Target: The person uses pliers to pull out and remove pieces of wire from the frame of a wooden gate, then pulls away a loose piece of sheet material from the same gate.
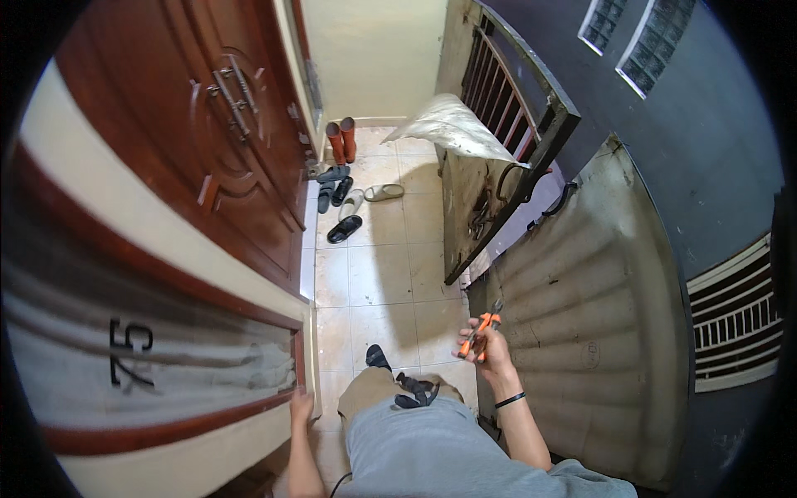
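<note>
My right hand (493, 352) is wrapped round a pair of pliers (480, 336) with orange and black handles. The dark jaws point up and away from me, towards the metal gate. A dark band circles that wrist. At lower left, my left hand (302, 404) is against the wall corner beside the brown window frame (296, 357); its fingers are mostly hidden. Ahead on the right stands the metal gate leaf (490, 166), swung inward, with bars at its top and a latch on its edge. A pale sheet (457, 129) hangs over it.
A second gate panel (589, 307) runs along my right. The brown wooden door (191, 108) is on the left. Several sandals (344, 228) and a pair of reddish-brown boots (342, 141) sit on the tiled floor (378, 274) by its threshold. A grey wall (714, 166) rises beyond the gate.
</note>
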